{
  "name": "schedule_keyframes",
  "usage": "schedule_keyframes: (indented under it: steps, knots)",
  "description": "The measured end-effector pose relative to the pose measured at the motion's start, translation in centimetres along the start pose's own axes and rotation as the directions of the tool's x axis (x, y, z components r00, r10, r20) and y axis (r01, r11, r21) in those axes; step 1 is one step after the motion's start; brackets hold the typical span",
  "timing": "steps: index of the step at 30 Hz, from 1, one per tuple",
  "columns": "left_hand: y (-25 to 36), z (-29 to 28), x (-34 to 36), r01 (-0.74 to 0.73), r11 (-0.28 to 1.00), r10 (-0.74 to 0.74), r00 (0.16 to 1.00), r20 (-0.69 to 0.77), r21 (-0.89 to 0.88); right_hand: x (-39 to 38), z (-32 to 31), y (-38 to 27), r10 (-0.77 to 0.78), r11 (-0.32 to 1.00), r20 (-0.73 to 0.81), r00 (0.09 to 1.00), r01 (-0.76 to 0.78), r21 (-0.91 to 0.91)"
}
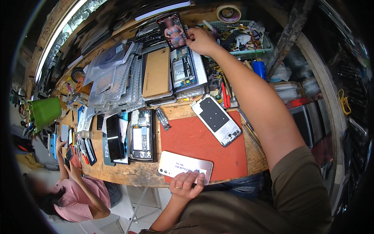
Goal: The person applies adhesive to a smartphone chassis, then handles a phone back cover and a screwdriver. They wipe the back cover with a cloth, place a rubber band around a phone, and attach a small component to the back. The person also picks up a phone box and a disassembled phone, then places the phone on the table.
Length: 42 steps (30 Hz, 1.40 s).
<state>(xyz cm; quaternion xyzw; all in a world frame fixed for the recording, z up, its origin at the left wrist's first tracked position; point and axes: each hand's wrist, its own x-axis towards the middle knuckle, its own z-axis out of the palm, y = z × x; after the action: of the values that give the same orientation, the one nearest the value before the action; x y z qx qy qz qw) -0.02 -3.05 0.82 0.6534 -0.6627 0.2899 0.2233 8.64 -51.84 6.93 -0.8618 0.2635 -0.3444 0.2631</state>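
At the near edge of the tabletop [146, 173], the left hand [187, 185] clasps a silver phone [183, 160] (likely light, stiff, slick, breakable; best held by its long sides), while the right hand [201, 41] curls beside a lit phone [171, 31], its grip unclear.

On the workbench [136, 171], a mat [183, 136] lies at the front, with a phone frame [217, 119] across its back edge toward the right and the held phone [185, 164] over its front left corner. Left of the mat sits an opened phone [141, 138], then a second phone [113, 140]. Behind, a box [156, 72] lies between plastic sleeves [111, 80] on its left and another chassis [181, 70]; beyond is the far phone [172, 31], left of the basket [268, 46]
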Motion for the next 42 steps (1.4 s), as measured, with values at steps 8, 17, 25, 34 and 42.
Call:
schedule_keyframes:
  steps: [8,17,25,34,42]
  knots:
    - [-0.02,-0.14,-0.18,0.003,1.0,-0.003,1.0,0.016,-0.011,0.04,0.0,-0.01,0.008,1.0,0.011,1.0,-0.008,-0.011]
    - [0.05,0.0,-0.15,0.003,1.0,-0.003,1.0,0.005,0.002,-0.12,-0.14,-0.17,-0.002,1.0,0.0,1.0,0.002,-0.025]
    - [0.03,0.2,-0.03,0.003,1.0,-0.003,1.0,-0.013,-0.007,-0.01,-0.1,0.06,0.006,1.0,0.009,1.0,-0.006,0.019]
    - [0.0,0.08,-0.01,0.004,1.0,-0.004,1.0,-0.012,-0.005,-0.02,-0.04,-0.04,0.007,1.0,0.001,1.0,-0.007,0.017]
    - [0.0,0.05,-0.07,0.006,1.0,-0.006,1.0,-0.007,-0.004,0.12,0.09,0.12,0.049,0.998,0.032,0.998,-0.049,0.024]
